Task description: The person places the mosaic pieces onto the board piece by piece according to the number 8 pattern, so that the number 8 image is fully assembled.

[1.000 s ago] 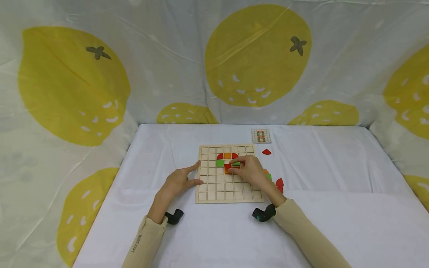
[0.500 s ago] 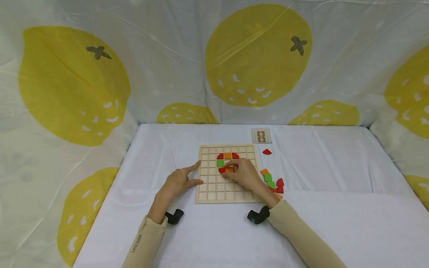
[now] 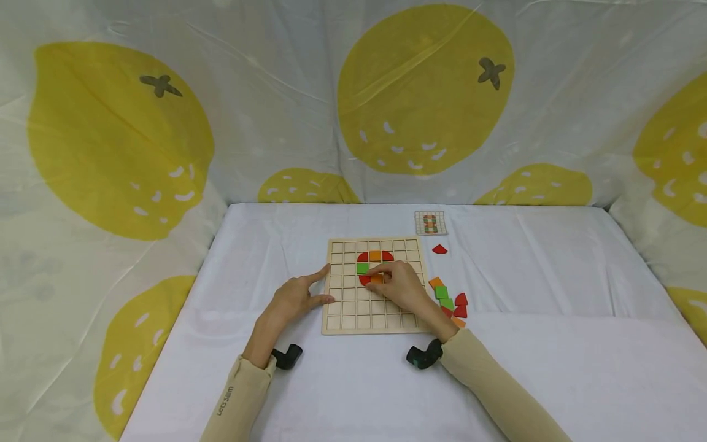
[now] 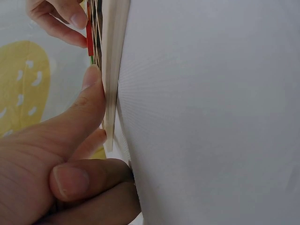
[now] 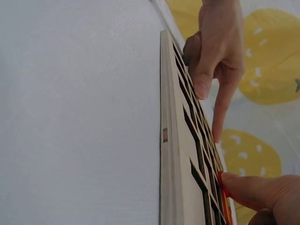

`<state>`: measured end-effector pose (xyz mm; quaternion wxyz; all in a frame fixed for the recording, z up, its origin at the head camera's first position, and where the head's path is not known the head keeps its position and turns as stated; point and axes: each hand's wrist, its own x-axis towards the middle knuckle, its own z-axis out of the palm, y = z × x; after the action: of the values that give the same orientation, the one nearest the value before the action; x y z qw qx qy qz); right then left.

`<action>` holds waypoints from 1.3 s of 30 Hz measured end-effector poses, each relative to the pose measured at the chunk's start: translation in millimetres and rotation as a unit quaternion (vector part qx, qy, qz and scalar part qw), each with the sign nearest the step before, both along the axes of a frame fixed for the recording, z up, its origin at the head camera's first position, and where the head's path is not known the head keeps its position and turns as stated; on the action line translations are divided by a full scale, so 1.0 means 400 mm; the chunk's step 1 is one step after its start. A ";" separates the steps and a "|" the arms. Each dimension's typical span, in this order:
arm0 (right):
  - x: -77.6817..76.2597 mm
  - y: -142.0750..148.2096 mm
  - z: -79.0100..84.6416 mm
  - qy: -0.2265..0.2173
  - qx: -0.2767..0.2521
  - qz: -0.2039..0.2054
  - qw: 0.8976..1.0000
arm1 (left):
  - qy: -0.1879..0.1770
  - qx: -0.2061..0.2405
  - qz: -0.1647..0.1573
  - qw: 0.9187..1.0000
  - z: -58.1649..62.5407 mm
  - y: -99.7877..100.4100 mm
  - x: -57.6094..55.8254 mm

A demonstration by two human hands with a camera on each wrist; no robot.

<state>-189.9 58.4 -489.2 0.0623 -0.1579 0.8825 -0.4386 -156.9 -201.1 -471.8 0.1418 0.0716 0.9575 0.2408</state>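
The person's left hand (image 3: 293,301) is laid against the left rim of a square, pale wooden grid board (image 3: 348,310), its thumb and forefinger spread wide along the edge and the other fingers folded in; nothing is gripped by it, and the board is probably being steadied that way. By the right hand (image 3: 405,287), reached in from the right, a flat red quarter-round piece (image 3: 364,280) is pinched at its edges between nearly closed thumb and fingertips, a hold that seems suited to fine alignment in a small cell. This piece is held left of the middle of the board, on the near side of a flat green square (image 3: 362,268) and just left of a flat orange square (image 3: 376,279). Whether it is fully seated cannot be told. At the far side of this group, an orange tile (image 3: 375,256) is flanked by two rounded red pieces. Loose coloured pieces (image 3: 441,292) are scattered off the right edge, presumably for easy reach, and a printed pattern card (image 3: 430,223) is laid flat beyond the far right corner, perhaps where it can be seen past the hands.
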 end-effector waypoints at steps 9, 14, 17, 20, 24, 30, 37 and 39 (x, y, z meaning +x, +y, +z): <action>-0.006 -0.008 -0.010 0.014 -0.002 -0.006 1.000 | 0.002 -0.005 -0.003 1.000 0.004 0.001 0.001; -0.007 -0.009 -0.010 0.010 -0.005 -0.008 1.000 | 0.002 -0.003 -0.002 1.000 0.005 0.001 0.002; -0.006 -0.009 -0.009 0.006 -0.002 -0.011 1.000 | 0.000 -0.002 -0.001 1.000 0.005 0.000 0.002; -0.005 -0.008 -0.009 0.003 -0.001 -0.016 1.000 | -0.001 -0.001 -0.002 1.000 0.006 0.001 0.001; -0.004 -0.008 -0.009 0.005 -0.005 -0.021 1.000 | 0.000 0.001 -0.002 1.000 0.006 0.000 0.001; -0.002 0.003 -0.003 -0.023 -0.042 -0.027 0.999 | -0.003 0.005 0.002 1.000 0.005 0.001 0.003; -0.001 0.074 0.026 -0.023 -0.041 -0.049 0.998 | -0.007 0.003 0.005 1.000 0.002 0.003 0.003; 0.000 0.106 0.039 -0.021 -0.029 -0.056 0.998 | -0.006 0.002 0.007 1.000 0.000 0.003 0.003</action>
<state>-189.8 101.0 -473.6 0.0518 -0.1005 0.8754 -0.4700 -155.8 -199.9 -471.9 0.1459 0.0641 0.9566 0.2439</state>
